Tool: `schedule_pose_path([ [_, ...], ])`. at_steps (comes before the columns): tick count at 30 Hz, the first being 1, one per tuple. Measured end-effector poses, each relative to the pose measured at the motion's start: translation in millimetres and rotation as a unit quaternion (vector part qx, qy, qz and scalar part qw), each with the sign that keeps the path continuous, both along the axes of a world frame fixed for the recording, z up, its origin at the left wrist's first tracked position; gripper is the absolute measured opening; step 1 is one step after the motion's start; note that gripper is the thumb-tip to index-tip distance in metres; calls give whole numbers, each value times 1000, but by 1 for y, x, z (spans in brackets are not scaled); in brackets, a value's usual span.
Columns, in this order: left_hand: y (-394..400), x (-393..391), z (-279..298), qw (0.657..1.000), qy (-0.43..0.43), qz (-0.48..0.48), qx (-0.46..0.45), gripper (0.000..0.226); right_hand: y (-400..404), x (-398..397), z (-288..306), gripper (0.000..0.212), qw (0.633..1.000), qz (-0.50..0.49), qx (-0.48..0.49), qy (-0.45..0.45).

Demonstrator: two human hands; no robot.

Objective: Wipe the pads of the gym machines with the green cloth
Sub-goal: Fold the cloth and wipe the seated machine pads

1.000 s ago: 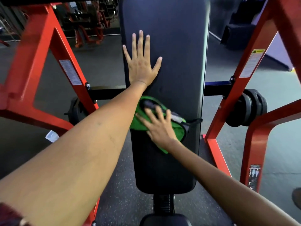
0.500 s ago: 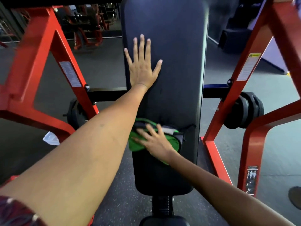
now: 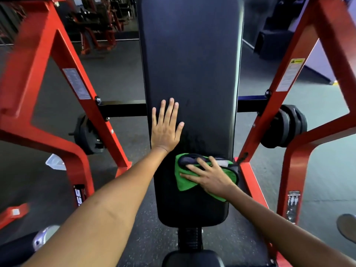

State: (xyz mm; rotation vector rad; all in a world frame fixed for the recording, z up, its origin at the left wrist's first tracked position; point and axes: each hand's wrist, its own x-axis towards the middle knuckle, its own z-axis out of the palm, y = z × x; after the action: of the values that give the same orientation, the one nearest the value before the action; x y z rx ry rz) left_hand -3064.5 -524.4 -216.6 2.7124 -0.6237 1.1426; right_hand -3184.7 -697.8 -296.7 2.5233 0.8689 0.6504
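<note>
The right hand (image 3: pixel 209 177) lies spread with straight fingers on the folded green cloth with a dark inner patch (image 3: pixel 185 183), pressing it against the lower part of the long black padded back pad (image 3: pixel 192 64), likely so the whole palm drives the wipe. Just to its left and slightly beyond, the left hand (image 3: pixel 165 130) rests flat and wide on the bare pad, holding nothing, probably steadying the body. Red steel frame bars (image 3: pixel 81 89) flank both hands.
</note>
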Motion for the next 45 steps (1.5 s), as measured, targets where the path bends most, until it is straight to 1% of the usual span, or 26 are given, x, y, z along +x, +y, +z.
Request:
schedule_pose_path([
  [1,0,1,0,1000,-1,0,-2,60,-9,3,6,86,999,-16,20,-18],
  [3,0,1,0,1000,-5,2,-3,60,-18,11,27,92,990,-88,94,-52],
  [5,-1,0,0,1000,-5,1,-5,60,-9,17,43,90,971,-155,172,-66],
  [7,-1,-1,0,1000,-5,1,-7,60,7,16,43,91,959,-179,211,-61],
  [9,-1,-1,1,1000,-3,1,-9,59,14,9,24,94,974,-134,176,-44],
  [11,-1,-1,0,1000,-3,3,-11,60,0,0,0,95,996,-47,75,-29],
  [12,-1,-1,0,1000,-3,3,-9,60,-12,-2,-3,94,998,-22,41,-30],
  [13,-1,-1,0,1000,-2,4,-8,60,-22,-2,0,94,998,-22,37,-38],
  [15,-1,1,0,1000,-2,7,-6,60,-30,3,18,95,989,-86,102,-59],
  [18,0,0,1,1000,-5,9,-4,60,-13,18,49,87,952,-184,235,-68],
  [20,-1,-1,1,1000,-5,10,-2,60,5,20,52,87,947,-193,251,-57],
  [21,0,-2,1,1000,-4,13,-1,60,11,19,46,89,956,-173,231,-50],
  [23,-1,-1,1,1000,-9,17,2,60,7,10,26,91,984,-102,138,-38],
  [25,-1,0,0,1000,-18,20,3,60,-13,1,11,91,996,-56,65,-30],
  [26,-1,-1,0,1000,-19,22,4,60,-22,-1,11,93,995,-66,70,-33],
  [27,-2,0,0,999,-25,25,7,60,-29,-2,15,95,989,-99,105,-43],
  [29,-2,-1,1,999,-28,31,10,60,-32,3,31,93,960,-178,208,-65],
  [31,-2,-1,1,999,-29,31,12,60,-25,13,48,87,935,-216,273,-68],
  [33,-2,-2,1,999,-28,34,13,59,-13,18,49,87,942,-204,259,-60],
  [36,-2,1,1,999,-35,38,7,59,-9,8,16,88,981,-122,144,-37],
  [38,-3,1,1,999,-37,38,7,59,-24,-2,-2,86,990,-87,103,-34],
  [39,-4,1,0,999,-38,37,10,60,-33,-6,-6,86,987,-101,122,-40],
  [40,-4,0,0,998,-43,37,11,60,-38,-8,-3,86,976,-135,166,-44],
  [42,-5,-1,-3,998,-49,39,11,60,-41,-6,11,86,938,-205,274,-51],
  [43,-3,4,4,997,-62,34,12,60,-36,2,24,85,923,-227,305,-53],
  [45,-3,4,2,997,-65,34,10,60,-28,8,29,84,922,-227,310,-40],
])
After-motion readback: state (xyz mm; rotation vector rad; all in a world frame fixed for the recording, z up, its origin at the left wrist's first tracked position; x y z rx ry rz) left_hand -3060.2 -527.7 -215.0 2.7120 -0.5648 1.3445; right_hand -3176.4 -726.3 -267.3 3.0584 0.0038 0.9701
